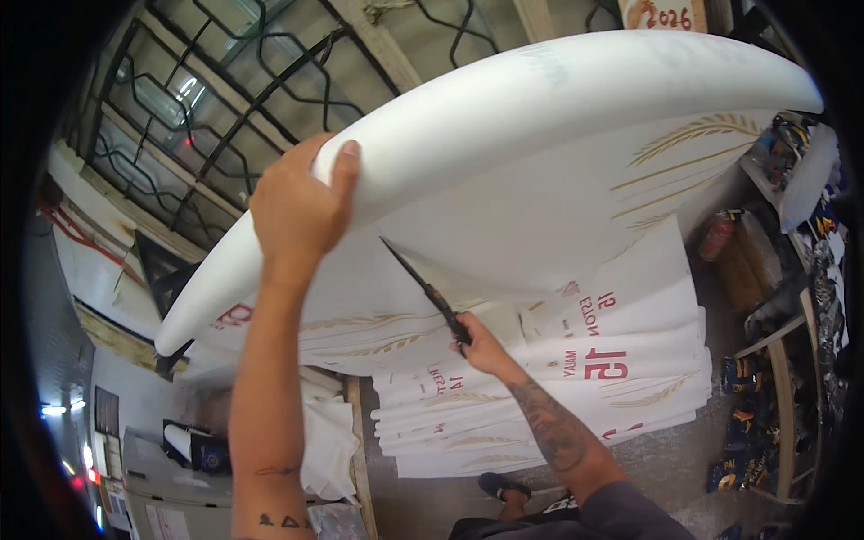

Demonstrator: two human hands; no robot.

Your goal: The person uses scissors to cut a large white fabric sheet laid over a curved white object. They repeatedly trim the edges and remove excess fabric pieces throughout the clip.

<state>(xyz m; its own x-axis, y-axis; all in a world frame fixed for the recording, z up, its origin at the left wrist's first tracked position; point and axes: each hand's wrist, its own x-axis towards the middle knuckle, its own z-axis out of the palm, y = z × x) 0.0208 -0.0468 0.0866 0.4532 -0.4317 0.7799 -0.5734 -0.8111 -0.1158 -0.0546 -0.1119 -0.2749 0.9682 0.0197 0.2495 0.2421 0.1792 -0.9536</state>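
Note:
A large white roll of sheet material (pixel 558 85) stretches across the upper part of the head view, slanting up to the right. My left hand (pixel 299 202) grips it near its left part, thumb over the front. Below the roll hangs a white printed sheet (pixel 504 238) with gold leaf patterns and mirrored red lettering, its lower part lying in folds. In my right hand (pixel 484 346) is a pair of long black scissors (pixel 418 281), the tip pointing up and left in front of the hanging sheet. I cannot tell whether the blades touch the sheet.
Behind the roll is a window with a dark metal grille (pixel 243 117). A red fire extinguisher (pixel 717 236) stands at the right, near shelves with dark packed goods (pixel 742 414). A light grey cabinet (pixel 171 477) is at the lower left. My foot (pixel 504 486) shows at the bottom.

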